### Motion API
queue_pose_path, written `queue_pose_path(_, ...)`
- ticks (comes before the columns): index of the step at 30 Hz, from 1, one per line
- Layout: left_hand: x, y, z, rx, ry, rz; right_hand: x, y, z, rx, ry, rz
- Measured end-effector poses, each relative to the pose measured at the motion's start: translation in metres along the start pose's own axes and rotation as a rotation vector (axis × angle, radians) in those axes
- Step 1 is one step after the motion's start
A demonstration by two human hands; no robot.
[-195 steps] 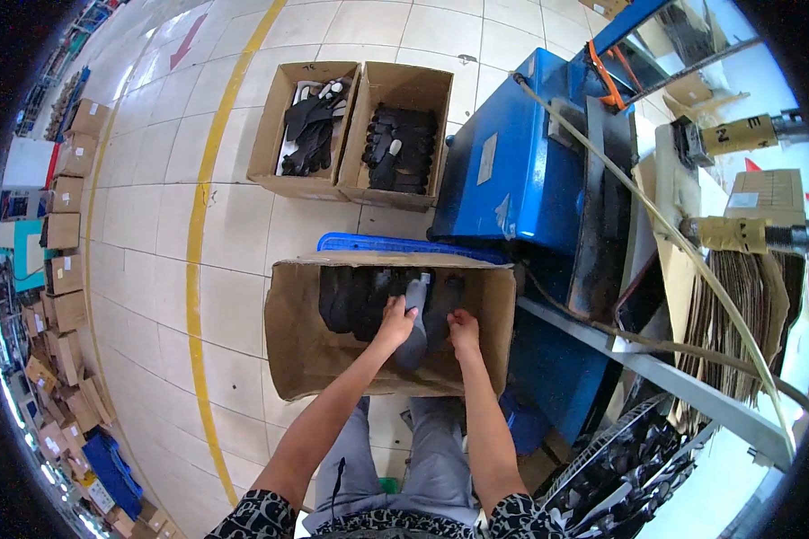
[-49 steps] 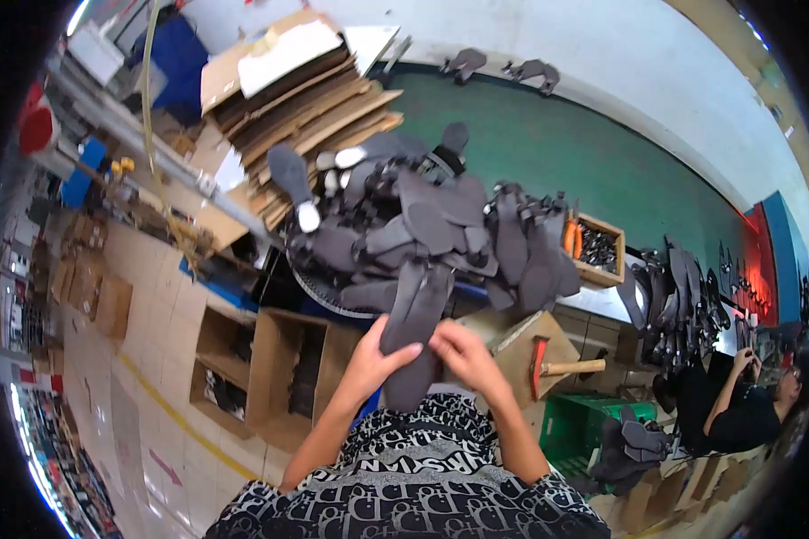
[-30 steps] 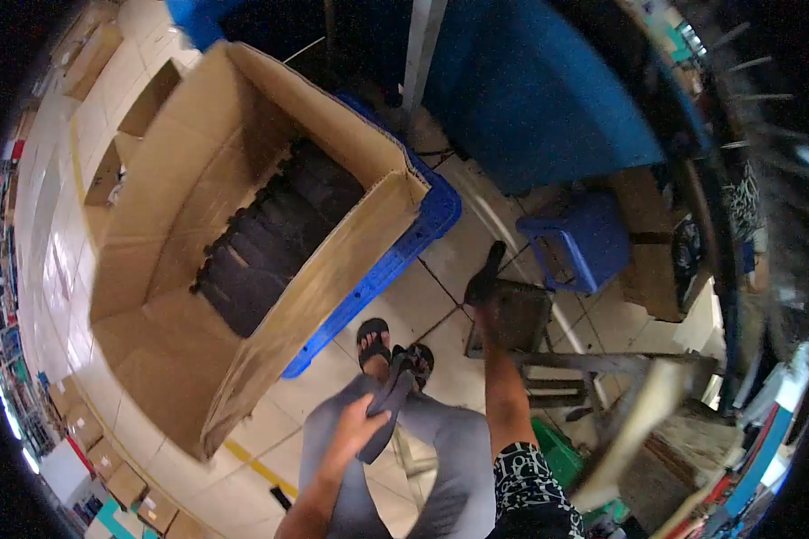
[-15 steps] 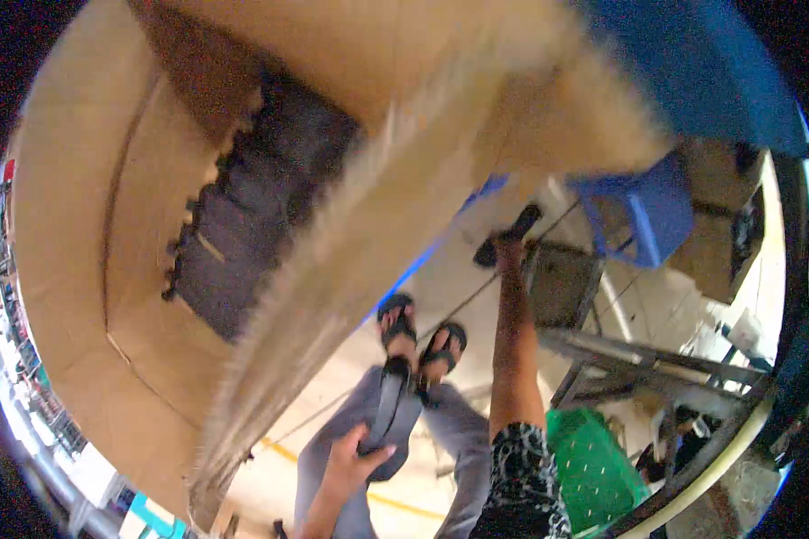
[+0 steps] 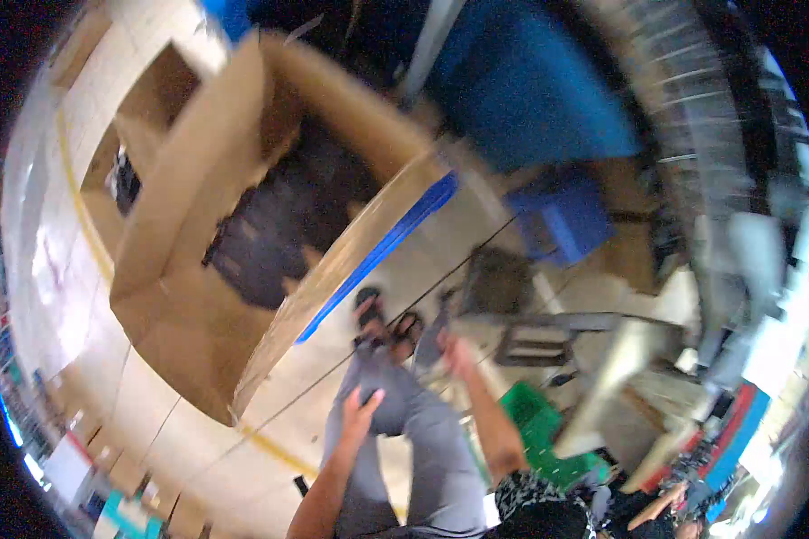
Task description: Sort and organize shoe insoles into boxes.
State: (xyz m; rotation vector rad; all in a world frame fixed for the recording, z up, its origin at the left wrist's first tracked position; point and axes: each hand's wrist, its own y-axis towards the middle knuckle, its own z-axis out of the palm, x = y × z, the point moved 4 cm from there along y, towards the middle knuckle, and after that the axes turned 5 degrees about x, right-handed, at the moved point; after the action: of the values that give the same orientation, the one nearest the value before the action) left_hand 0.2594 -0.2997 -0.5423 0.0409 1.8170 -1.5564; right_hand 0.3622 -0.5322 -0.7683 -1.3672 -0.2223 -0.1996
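My left hand is in front of my left knee, its thumb apart from the fingers and a dark grey piece between them. The piece blends with my grey trousers, so its outline is hard to follow. To the right, my right hand is smeared by motion. It closes on a long, flat grey piece that slants up beside my right foot. Ahead and to the left stands a large open cardboard box. Dark pieces lie packed in rows inside it, and blue tape runs along its near right side.
Right of the box are a blue plastic stool, a low dark metal frame and a green crate. A second open carton is at the far left. A large blue surface rises at the back; another person's arm shows lower right.
The view has shifted, and the whole box now shows. My right hand has come back from its far reach to near my feet. My left hand stays low by my knee.
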Motion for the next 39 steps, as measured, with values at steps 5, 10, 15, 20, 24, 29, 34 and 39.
queue_pose_path(5,0.007,-0.058,0.021,0.074,-0.184,0.047,0.081,-0.285,0.072,0.353,-0.347,0.096)
queue_pose_path(10,-0.19,-0.171,0.074,0.386,-0.243,0.346,0.171,-0.416,0.108,0.303,-0.376,-0.419)
queue_pose_path(15,-0.358,-0.268,0.112,0.441,-0.003,0.669,0.269,-0.575,0.099,-0.045,-0.174,-0.917)
queue_pose_path(20,-0.513,-0.305,0.212,0.7,0.147,1.054,0.292,-0.671,0.019,-0.011,0.22,-1.486)
queue_pose_path(24,-0.553,-0.3,0.289,0.265,0.422,1.436,0.304,-0.702,-0.018,-0.022,0.213,-1.542)
queue_pose_path(29,-0.506,-0.329,0.304,1.425,0.605,0.45,0.391,-0.782,0.065,-0.402,-1.626,-1.447)
queue_pose_path(34,-0.427,-0.312,0.23,1.4,0.516,0.58,0.432,-0.707,0.156,0.142,-2.222,-1.315)
queue_pose_path(39,-0.316,-0.242,0.132,0.806,-0.121,0.262,0.402,-0.595,0.232,0.232,-1.863,-1.588)
